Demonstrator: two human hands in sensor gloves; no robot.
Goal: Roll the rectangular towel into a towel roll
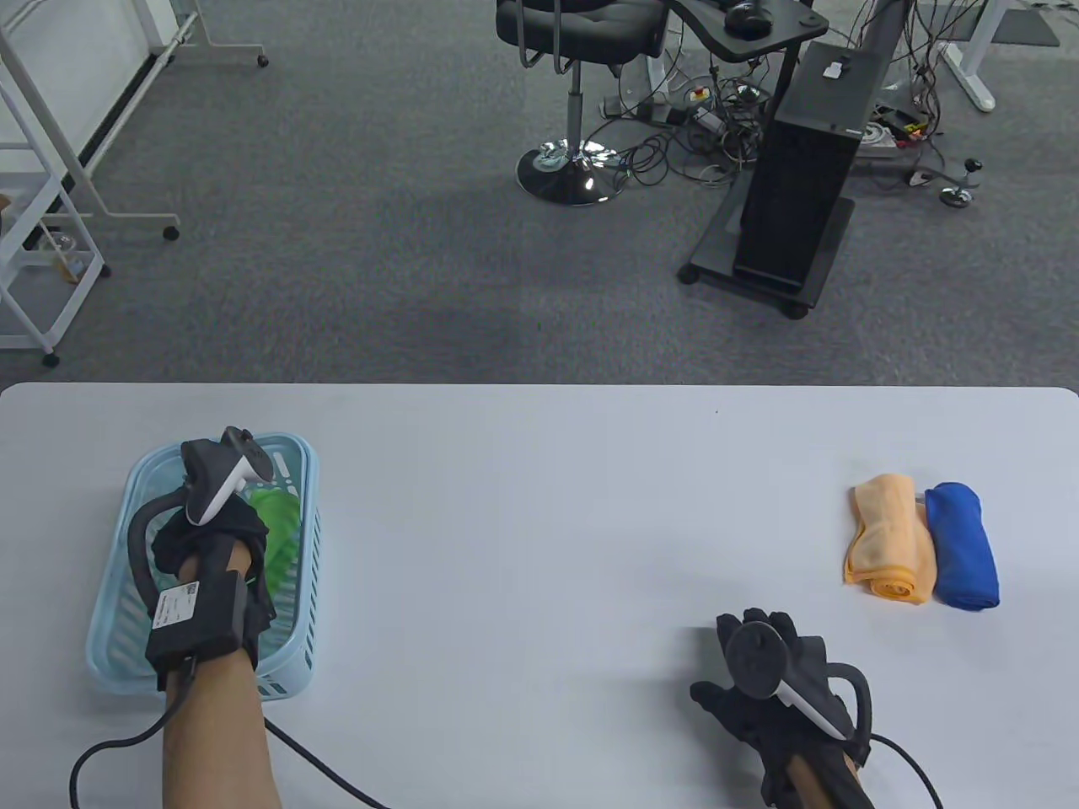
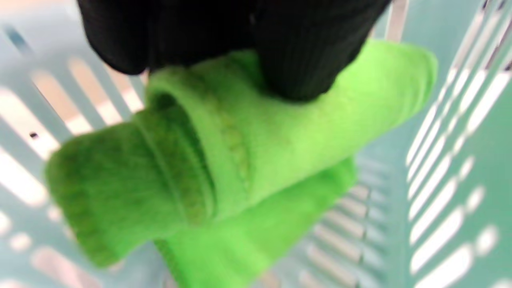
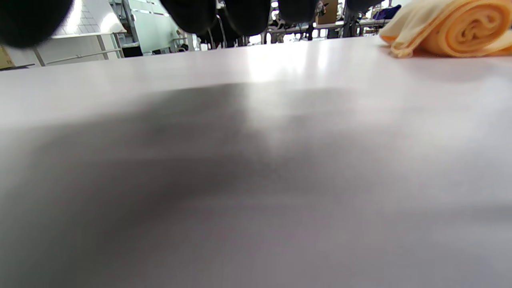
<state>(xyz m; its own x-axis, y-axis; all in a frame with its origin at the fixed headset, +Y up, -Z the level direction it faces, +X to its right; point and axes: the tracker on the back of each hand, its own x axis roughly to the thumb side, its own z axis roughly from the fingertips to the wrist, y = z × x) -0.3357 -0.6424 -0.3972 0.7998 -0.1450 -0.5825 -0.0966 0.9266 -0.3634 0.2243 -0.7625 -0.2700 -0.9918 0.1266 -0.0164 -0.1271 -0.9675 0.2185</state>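
Note:
A bright green towel [image 1: 281,529] lies bunched in a light blue slotted basket [image 1: 126,514] at the table's left. My left hand [image 1: 221,539] reaches down into that basket. In the left wrist view its black gloved fingers [image 2: 304,52] curl over the top of the green towel [image 2: 224,160] and grip it. My right hand [image 1: 759,674] rests flat on the white table [image 1: 539,522] near the front right, holding nothing. An orange towel roll [image 1: 892,539] and a blue towel roll [image 1: 961,546] lie side by side at the right.
In the right wrist view the orange roll [image 3: 452,28] shows at the top right, beyond bare tabletop. Cables trail from both wrists over the table's front edge. Beyond the table's far edge stand a black chair [image 1: 577,50] and a black computer stand [image 1: 801,185] on grey carpet.

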